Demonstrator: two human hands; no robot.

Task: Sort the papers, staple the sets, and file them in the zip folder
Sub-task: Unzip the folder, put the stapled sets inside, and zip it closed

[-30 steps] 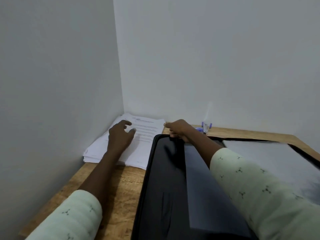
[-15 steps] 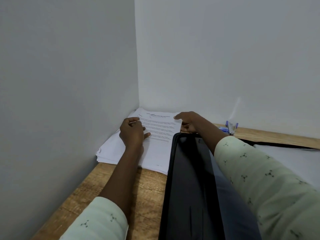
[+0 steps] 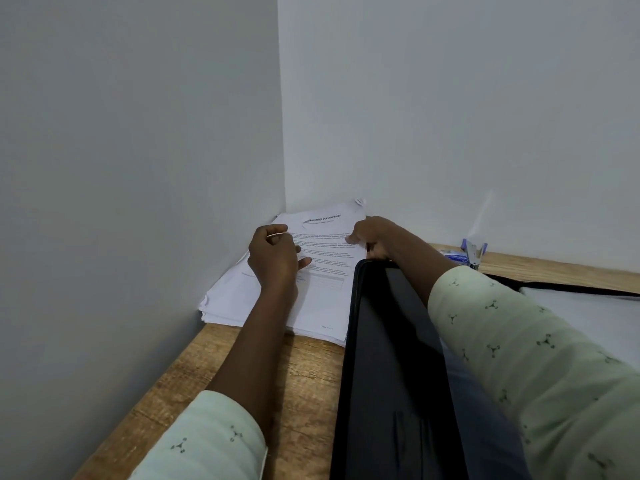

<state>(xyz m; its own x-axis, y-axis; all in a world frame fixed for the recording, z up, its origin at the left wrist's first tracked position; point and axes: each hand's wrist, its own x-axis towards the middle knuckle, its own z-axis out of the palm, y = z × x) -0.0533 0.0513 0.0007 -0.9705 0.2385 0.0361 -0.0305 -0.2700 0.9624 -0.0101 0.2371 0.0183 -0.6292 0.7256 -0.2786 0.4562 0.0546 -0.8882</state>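
Wooden table (image 3: 304, 375) in a grey-walled corner (image 3: 282, 188): papers (image 3: 322, 306) stacked right in it, black zip folder (image 3: 388, 341) just beside. The left hand (image 3: 275, 259) pinches the top sheets (image 3: 325, 244); right hand (image 3: 375, 235) touches their right edge, grip unclear.

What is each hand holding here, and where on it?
The left hand grips the top papers at their left edge, thumb on the page. The right hand curls at their right edge; whether it grips cannot be told.
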